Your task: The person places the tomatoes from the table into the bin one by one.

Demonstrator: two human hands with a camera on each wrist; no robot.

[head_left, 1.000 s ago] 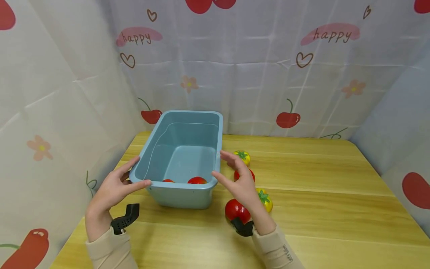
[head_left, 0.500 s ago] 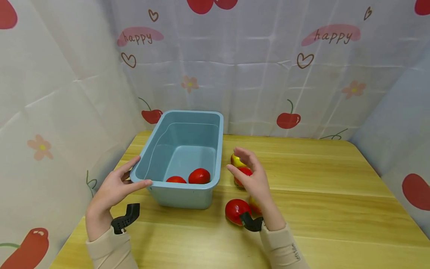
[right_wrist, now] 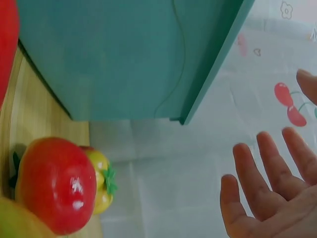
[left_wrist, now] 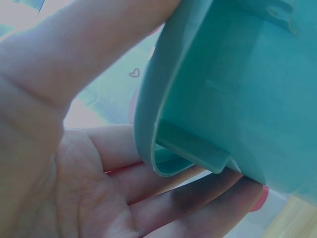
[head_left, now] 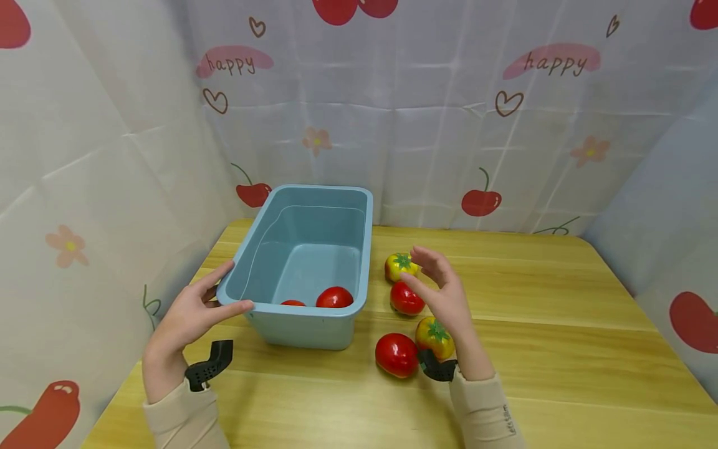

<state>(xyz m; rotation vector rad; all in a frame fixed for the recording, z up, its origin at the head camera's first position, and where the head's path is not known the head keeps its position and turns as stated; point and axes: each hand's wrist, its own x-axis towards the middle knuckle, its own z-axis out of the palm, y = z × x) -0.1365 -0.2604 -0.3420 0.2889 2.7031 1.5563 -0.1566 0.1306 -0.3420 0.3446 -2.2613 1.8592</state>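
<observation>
My left hand (head_left: 187,315) grips the near left corner of a light blue plastic bin (head_left: 305,310); in the left wrist view its thumb lies along one side of the rim (left_wrist: 148,104) and its fingers reach under the other. Two red toy tomatoes show inside the bin near its front wall, one tomato (head_left: 334,297) mostly visible, the other (head_left: 293,303) barely. My right hand (head_left: 443,293), holding nothing, hovers right of the bin with fingers apart and lightly bent. Close to it are a red tomato (head_left: 406,299) and a yellow one with a green leafy top (head_left: 401,266).
Nearer the front of the wooden table (head_left: 561,349) lie another red tomato (head_left: 397,355) and a second yellow one (head_left: 434,337), side by side. A printed white curtain (head_left: 415,143) stands behind the table and along both sides.
My right hand has moved from the bin's right rim out to the right, over the loose tomatoes. Inside the bin, the red tomatoes have shifted into fuller view. My left hand stays put.
</observation>
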